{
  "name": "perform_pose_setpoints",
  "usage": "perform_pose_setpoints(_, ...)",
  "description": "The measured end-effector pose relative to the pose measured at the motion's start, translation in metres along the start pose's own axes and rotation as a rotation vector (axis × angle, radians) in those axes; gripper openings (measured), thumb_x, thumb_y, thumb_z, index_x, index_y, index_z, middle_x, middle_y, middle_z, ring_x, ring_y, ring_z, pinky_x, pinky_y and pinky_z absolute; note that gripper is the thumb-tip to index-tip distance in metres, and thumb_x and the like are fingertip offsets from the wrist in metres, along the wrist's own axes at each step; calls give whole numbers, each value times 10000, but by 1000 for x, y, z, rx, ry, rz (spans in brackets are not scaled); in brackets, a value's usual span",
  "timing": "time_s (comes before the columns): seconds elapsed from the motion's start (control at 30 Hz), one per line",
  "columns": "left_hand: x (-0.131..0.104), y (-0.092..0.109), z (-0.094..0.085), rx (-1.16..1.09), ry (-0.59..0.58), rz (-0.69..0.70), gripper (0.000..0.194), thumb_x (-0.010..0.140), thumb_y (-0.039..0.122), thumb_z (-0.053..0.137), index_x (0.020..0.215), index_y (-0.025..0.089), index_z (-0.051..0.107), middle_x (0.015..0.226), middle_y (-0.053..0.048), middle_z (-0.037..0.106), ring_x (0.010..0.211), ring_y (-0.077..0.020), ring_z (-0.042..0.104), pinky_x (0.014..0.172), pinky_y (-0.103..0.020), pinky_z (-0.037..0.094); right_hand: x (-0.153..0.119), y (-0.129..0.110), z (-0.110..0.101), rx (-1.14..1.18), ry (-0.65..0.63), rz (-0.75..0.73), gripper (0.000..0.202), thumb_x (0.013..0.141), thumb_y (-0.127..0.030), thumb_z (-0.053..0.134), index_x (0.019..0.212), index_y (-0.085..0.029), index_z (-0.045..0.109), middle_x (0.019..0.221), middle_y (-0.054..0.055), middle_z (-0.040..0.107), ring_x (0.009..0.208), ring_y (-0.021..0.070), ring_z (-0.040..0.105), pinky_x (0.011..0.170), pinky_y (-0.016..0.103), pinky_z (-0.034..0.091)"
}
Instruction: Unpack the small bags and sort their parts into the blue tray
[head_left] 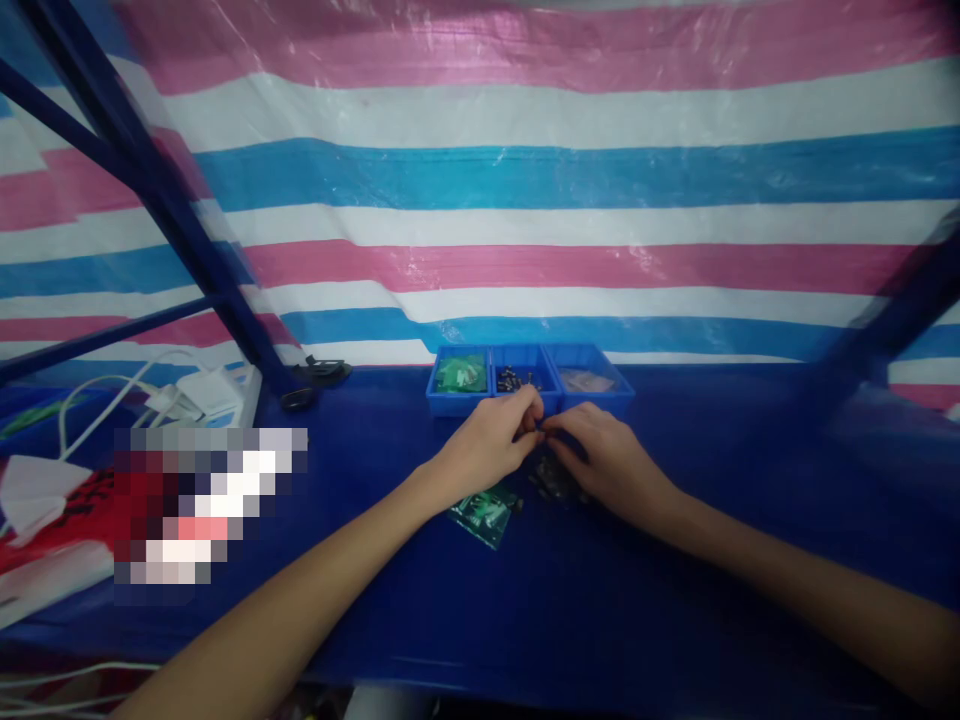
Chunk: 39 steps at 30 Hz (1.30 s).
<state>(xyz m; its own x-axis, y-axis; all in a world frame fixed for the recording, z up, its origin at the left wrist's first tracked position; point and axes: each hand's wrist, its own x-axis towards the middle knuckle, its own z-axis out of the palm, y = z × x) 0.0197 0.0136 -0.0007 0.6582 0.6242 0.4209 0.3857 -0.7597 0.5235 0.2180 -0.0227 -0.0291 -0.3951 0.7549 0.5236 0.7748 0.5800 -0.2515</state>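
Observation:
My left hand point(496, 432) and my right hand point(604, 455) meet at the fingertips just in front of the blue bins. Both are closed in a pinch, and whatever lies between the fingers is too small to make out. Below my left hand a small clear bag with green and white pieces point(484, 515) lies on the blue table point(420, 620). A dim, see-through packet with small dark pieces point(553, 478) lies under my right hand, partly hidden by it. The middle bin point(551, 372) holds small dark screw-like parts point(511, 380).
The left bin point(433, 392) holds green packets point(460, 373); the right bin point(626, 392) holds clear bags point(586, 381). At left are a white power strip point(244, 395) with cables, a red package point(82, 505) and a blurred-out patch. Blue frame posts point(187, 235) stand before a striped sheet point(562, 180).

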Motion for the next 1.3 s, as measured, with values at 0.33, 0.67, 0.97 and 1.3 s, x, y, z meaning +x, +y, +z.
perform_pose_setpoints(0.33, 1, 5, -2, -63, 65, 21, 70, 961, 226, 542, 910, 181, 563, 820, 10, 622, 752, -120, 581, 703, -265, 457, 2, -1, -2, 17, 8, -20, 159, 986, -234, 481, 953, -194, 631, 880, 65, 684, 851, 249, 575, 745, 402, 459)
perform_pose_setpoints(0.67, -2, -5, 8, 98, 97, 156, 150, 948, 116, 514, 1069, 175, 580, 1032, -36, 662, 953, -156, 626, 856, -301, 503, 3, -3, -3, 18, 48, -7, 200, 1002, -275, 467, 871, -198, 598, 803, 56, 654, 804, 231, 570, 711, 366, 442)
perform_pose_setpoints(0.97, -4, -6, 12, 217, 95, 62, 159, 1006, 300, 495, 1032, 181, 597, 986, -17, 671, 892, -166, 642, 775, -292, 492, 4, 2, -4, 29, 193, -12, 82, 972, -209, 521, 980, -200, 602, 927, 48, 670, 867, 210, 638, 765, 332, 478)
perform_pose_setpoints(1.3, -2, -3, 11, 240, 79, 49, 269, 1036, 324, 419, 905, 169, 595, 836, -7, 634, 777, -146, 613, 682, -266, 458, 1, 4, -1, 35, 191, -44, 103, 946, -182, 564, 1034, -202, 615, 959, 46, 678, 890, 206, 647, 763, 316, 489)
